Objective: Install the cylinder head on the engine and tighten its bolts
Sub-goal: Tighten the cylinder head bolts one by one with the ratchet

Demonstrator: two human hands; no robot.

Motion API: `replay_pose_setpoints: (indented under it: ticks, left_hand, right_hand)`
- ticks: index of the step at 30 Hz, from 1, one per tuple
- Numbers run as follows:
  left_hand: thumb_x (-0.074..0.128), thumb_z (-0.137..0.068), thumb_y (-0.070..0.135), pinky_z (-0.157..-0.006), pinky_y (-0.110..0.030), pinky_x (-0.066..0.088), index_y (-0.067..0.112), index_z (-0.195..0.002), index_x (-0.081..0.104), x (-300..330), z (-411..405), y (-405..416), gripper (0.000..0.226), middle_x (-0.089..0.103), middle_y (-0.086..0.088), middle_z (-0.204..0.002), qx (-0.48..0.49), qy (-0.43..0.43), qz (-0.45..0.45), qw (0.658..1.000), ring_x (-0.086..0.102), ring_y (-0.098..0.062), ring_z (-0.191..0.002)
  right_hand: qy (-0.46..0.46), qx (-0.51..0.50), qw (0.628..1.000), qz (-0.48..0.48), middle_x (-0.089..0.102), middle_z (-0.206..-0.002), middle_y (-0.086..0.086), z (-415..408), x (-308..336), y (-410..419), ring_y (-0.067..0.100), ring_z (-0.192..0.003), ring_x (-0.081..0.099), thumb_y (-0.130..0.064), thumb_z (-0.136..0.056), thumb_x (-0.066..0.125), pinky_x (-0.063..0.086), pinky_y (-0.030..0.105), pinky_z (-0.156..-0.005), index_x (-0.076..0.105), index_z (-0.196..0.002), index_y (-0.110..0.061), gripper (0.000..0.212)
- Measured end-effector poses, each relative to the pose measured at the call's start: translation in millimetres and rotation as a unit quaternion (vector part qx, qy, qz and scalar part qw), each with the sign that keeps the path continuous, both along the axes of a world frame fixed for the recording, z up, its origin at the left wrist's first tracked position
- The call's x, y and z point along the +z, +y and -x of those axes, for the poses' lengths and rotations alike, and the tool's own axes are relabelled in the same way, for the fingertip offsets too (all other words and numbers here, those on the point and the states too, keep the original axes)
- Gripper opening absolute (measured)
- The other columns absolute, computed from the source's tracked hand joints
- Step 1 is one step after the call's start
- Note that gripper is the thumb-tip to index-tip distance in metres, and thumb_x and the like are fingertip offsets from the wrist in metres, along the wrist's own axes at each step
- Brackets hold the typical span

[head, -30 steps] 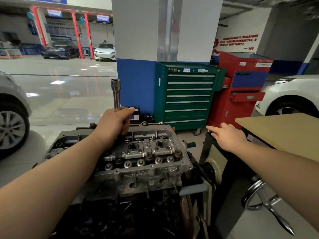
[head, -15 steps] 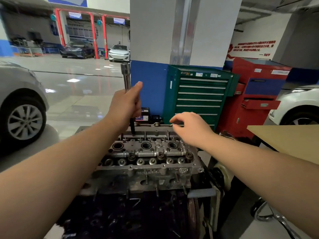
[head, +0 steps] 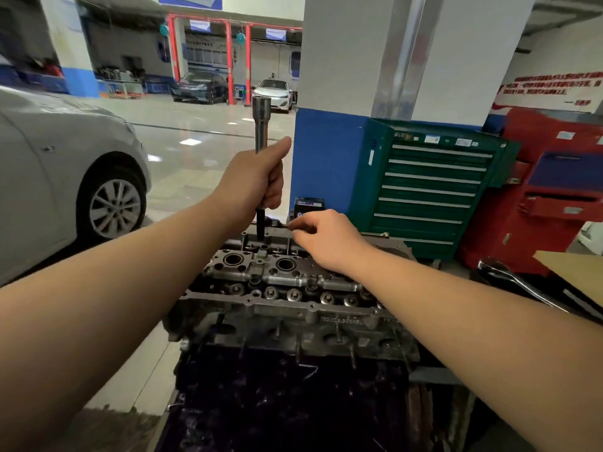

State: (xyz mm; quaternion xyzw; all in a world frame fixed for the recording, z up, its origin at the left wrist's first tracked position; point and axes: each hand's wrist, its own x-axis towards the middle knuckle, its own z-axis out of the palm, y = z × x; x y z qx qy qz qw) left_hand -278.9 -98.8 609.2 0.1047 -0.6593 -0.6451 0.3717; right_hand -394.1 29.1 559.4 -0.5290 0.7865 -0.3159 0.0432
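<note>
A grey metal cylinder head (head: 287, 298) sits on top of a dark engine block (head: 293, 396) in front of me. My left hand (head: 254, 181) is shut on a long socket extension tool (head: 262, 125), held upright with its dark lower end touching the far side of the head. My right hand (head: 326, 239) hovers over the far right part of the head, fingers curled and pinched together near a small metal piece at the head's back edge. Whether the fingers grip that piece is unclear.
A ratchet handle (head: 512, 278) lies on the stand to the right, beside a tan tabletop (head: 577, 269). Behind the engine stand a green drawer cabinet (head: 430, 190), a red tool cart (head: 554, 197) and a blue-and-white pillar (head: 326, 158). A grey car (head: 65, 171) is parked at left.
My right hand has moved left from the stand to the far edge of the cylinder head. My left hand has lifted the tool slightly and set its tip on the head.
</note>
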Motion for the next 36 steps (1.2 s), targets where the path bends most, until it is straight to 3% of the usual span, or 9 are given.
replay_pose_setpoints:
  ticks: [13, 15, 17, 19, 23, 28, 31, 34, 36]
  left_hand:
    - [0.061, -0.099, 0.033, -0.046, -0.026, 0.028, 0.024, -0.054, 0.036, -22.5, 4.3, -11.3, 0.051, 0.025, 0.0, -0.055, -0.015, 0.009, -0.016, 1.0, 0.023, -0.019, -0.049]
    - [0.061, -0.097, 0.036, -0.047, -0.027, 0.028, 0.024, -0.054, 0.037, -21.7, 5.6, -10.5, 0.05, 0.027, -0.001, -0.055, -0.006, -0.007, 0.0, 1.0, 0.024, -0.02, -0.048]
    - [0.062, -0.096, 0.039, -0.047, -0.028, 0.027, 0.024, -0.054, 0.039, -20.8, 6.2, -9.5, 0.05, 0.029, -0.002, -0.054, -0.004, -0.03, 0.021, 0.999, 0.025, -0.02, -0.048]
    - [0.062, -0.098, 0.04, -0.046, -0.028, 0.028, 0.025, -0.054, 0.04, -20.4, 6.1, -7.3, 0.051, 0.03, -0.001, -0.053, -0.005, -0.047, 0.045, 0.998, 0.026, -0.02, -0.047]
    - [0.061, -0.099, 0.042, -0.046, -0.028, 0.034, 0.026, -0.055, 0.044, -19.3, 3.4, -2.5, 0.05, 0.037, -0.002, -0.054, 0.008, -0.064, 0.057, 0.996, 0.033, -0.02, -0.047]
    - [0.06, -0.1, 0.057, -0.055, -0.026, 0.048, 0.009, -0.087, 0.059, -15.4, -5.0, 2.5, 0.05, 0.061, -0.003, -0.07, 0.094, -0.123, 0.14, 0.978, 0.055, -0.017, -0.061]
    - [0.071, -0.098, 0.043, -0.069, -0.037, 0.058, -0.003, -0.112, 0.058, -8.1, -17.9, 1.7, 0.05, 0.069, -0.006, -0.087, 0.117, -0.086, 0.134, 0.98, 0.067, -0.02, -0.073]
    - [0.075, -0.096, 0.022, -0.085, -0.048, 0.065, 0.01, -0.117, 0.068, -2.7, -37.2, -6.3, 0.025, 0.077, -0.009, -0.099, 0.095, -0.06, 0.148, 0.983, 0.078, -0.027, -0.089]
    - [0.072, -0.099, 0.017, -0.087, -0.048, 0.065, 0.017, -0.125, 0.069, -4.7, -47.8, -14.1, 0.026, 0.079, -0.009, -0.104, 0.059, -0.067, 0.166, 0.982, 0.078, -0.028, -0.096]
  right_hand:
    - [0.03, 0.059, 0.997, -0.041, 0.074, -0.126, 0.0, -13.6, -4.2, -31.3, 0.021, -0.114, 0.066, -0.03, -0.101, 0.063, 0.049, 0.031, -0.091, 0.075, -0.126, -0.026, 0.028]
    - [0.028, 0.076, 0.995, -0.05, 0.078, -0.112, -0.001, -14.5, -3.1, -33.9, 0.017, -0.102, 0.069, -0.029, -0.098, 0.067, 0.053, 0.033, -0.088, 0.08, -0.115, -0.024, 0.022]
    - [-0.001, 0.079, 0.996, -0.048, 0.075, -0.079, -0.014, -12.9, -3.1, -37.0, 0.0, -0.075, 0.066, -0.03, -0.095, 0.072, 0.049, 0.021, -0.069, 0.08, -0.086, -0.025, 0.013]
    - [-0.015, 0.073, 0.996, -0.042, 0.065, -0.057, -0.02, -13.5, -3.5, -39.7, -0.006, -0.057, 0.06, -0.034, -0.093, 0.075, 0.04, 0.015, -0.054, 0.068, -0.062, -0.03, 0.031]
    - [-0.019, 0.072, 0.997, -0.024, 0.067, -0.062, -0.014, -15.4, -7.9, -40.9, 0.002, -0.064, 0.062, -0.04, -0.092, 0.076, 0.044, 0.029, -0.064, 0.068, -0.065, -0.032, 0.029]
    - [0.006, 0.073, 0.997, -0.024, 0.072, -0.075, -0.01, -15.3, -8.7, -42.7, 0.015, -0.079, 0.068, -0.042, -0.091, 0.073, 0.057, 0.041, -0.079, 0.065, -0.065, -0.038, 0.027]
    - [0.026, 0.078, 0.996, -0.02, 0.066, -0.066, -0.01, -12.9, -10.3, -44.7, 0.015, -0.071, 0.064, -0.045, -0.091, 0.072, 0.053, 0.038, -0.069, 0.062, -0.06, -0.035, 0.035]
    - [0.032, 0.081, 0.996, -0.016, 0.06, -0.054, -0.015, -10.5, -11.6, -45.8, 0.008, -0.063, 0.057, -0.047, -0.092, 0.073, 0.039, 0.032, -0.06, 0.061, -0.053, -0.037, 0.041]
    - [0.035, 0.084, 0.996, -0.023, 0.059, -0.051, -0.019, -9.7, -12.0, -46.0, 0.007, -0.06, 0.055, -0.048, -0.092, 0.073, 0.037, 0.031, -0.059, 0.063, -0.051, -0.037, 0.043]
